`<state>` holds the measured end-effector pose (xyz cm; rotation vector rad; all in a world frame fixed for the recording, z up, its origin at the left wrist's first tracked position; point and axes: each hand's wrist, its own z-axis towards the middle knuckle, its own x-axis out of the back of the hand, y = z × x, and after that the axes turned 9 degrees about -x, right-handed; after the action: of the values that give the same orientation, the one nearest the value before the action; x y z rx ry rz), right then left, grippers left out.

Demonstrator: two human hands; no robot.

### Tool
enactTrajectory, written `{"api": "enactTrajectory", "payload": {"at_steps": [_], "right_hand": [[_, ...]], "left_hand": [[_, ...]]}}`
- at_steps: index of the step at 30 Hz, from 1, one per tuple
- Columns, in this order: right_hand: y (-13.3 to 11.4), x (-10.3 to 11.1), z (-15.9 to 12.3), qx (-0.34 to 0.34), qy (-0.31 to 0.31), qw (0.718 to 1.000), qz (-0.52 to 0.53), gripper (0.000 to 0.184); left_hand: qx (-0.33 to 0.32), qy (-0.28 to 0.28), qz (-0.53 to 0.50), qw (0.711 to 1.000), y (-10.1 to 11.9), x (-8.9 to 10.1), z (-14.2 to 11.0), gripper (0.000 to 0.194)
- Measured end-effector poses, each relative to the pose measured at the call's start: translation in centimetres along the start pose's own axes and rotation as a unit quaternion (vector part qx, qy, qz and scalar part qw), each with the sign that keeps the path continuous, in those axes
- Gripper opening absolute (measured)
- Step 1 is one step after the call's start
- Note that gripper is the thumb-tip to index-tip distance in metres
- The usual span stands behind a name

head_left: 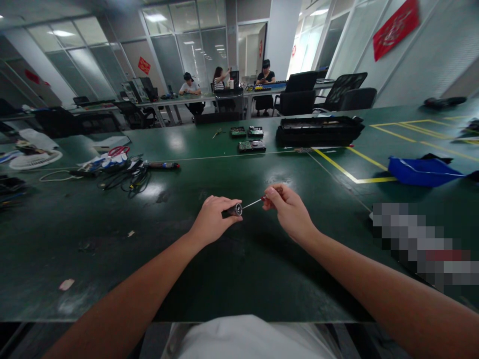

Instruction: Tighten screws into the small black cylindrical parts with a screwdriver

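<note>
My left hand (213,218) is wrapped round a small dark cylindrical part (234,210) with a round metal end, held just above the green table (187,259). My right hand (286,207) pinches the reddish handle of a thin screwdriver (251,203). Its metal shaft runs left and its tip meets the end of the dark part. Both hands sit close together at the middle of the table.
Circuit boards (251,145) and a long black case (318,130) lie farther back. Red-handled scissors (119,150), cables (129,177) and a pen-like tool (162,164) lie at the left. A blue bag (421,171) is at the right. Three people sit at a distant desk (224,80).
</note>
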<state>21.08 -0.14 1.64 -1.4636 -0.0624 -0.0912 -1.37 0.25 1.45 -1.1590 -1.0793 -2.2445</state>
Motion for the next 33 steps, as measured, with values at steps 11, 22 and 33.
{"api": "enactTrajectory", "payload": {"at_steps": [11,22,33], "right_hand": [[-0.7,0.3,-0.6,0.072,-0.01,0.997,-0.036,0.021],[-0.9,0.5,-0.7,0.061,0.039,0.988,-0.136,0.023],[-1.0,0.3,-1.3,0.105,0.002,0.984,-0.146,0.023]], "left_hand": [[0.011,-0.005,0.005,1.0,-0.4,-0.1,0.0,0.041],[0.012,-0.011,-0.007,1.0,-0.7,-0.2,0.0,0.042],[0.011,-0.016,-0.007,1.0,-0.4,-0.3,0.1,0.041]]}}
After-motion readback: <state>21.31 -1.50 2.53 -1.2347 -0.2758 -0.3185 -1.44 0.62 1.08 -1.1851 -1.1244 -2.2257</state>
